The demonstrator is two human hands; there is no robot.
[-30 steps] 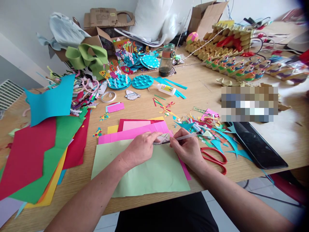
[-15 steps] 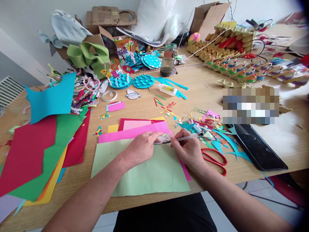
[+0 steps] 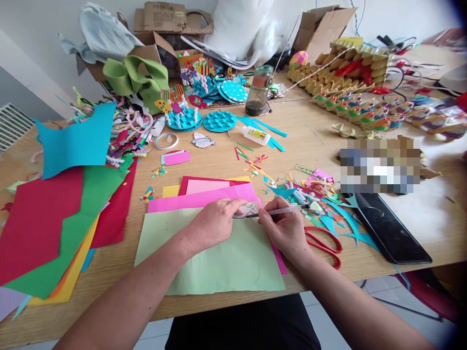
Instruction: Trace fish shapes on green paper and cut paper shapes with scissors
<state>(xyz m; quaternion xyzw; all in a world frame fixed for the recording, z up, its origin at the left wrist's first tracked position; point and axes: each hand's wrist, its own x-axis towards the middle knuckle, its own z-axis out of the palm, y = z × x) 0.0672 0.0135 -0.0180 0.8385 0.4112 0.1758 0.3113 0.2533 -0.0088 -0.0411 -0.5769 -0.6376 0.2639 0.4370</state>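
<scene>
My left hand [image 3: 216,221] lies on the light green sheet [image 3: 219,262], its fingers stretched over a small paper fish cutout [image 3: 248,209] and pressing its left part. In my right hand [image 3: 286,227] is a pen [image 3: 288,209] with a clear barrel, pinched near its tip at the fish's tail end. The fish lies at the top edge of the green sheet, over a pink sheet [image 3: 204,197]. Red-handled scissors [image 3: 324,243] lie beside my right hand, their blades hidden.
Coloured sheets [image 3: 40,218] lie at the left. Paper scraps [image 3: 314,194] and a black phone [image 3: 390,233] are at the right. A glue bottle [image 3: 256,135], another fish cutout [image 3: 203,140], blue discs [image 3: 219,121] and a drink bottle [image 3: 258,90] stand or lie further back.
The view has shifted slightly. Both hands stay nearly in place at the fish, and the pen's barrel has tilted a little.
</scene>
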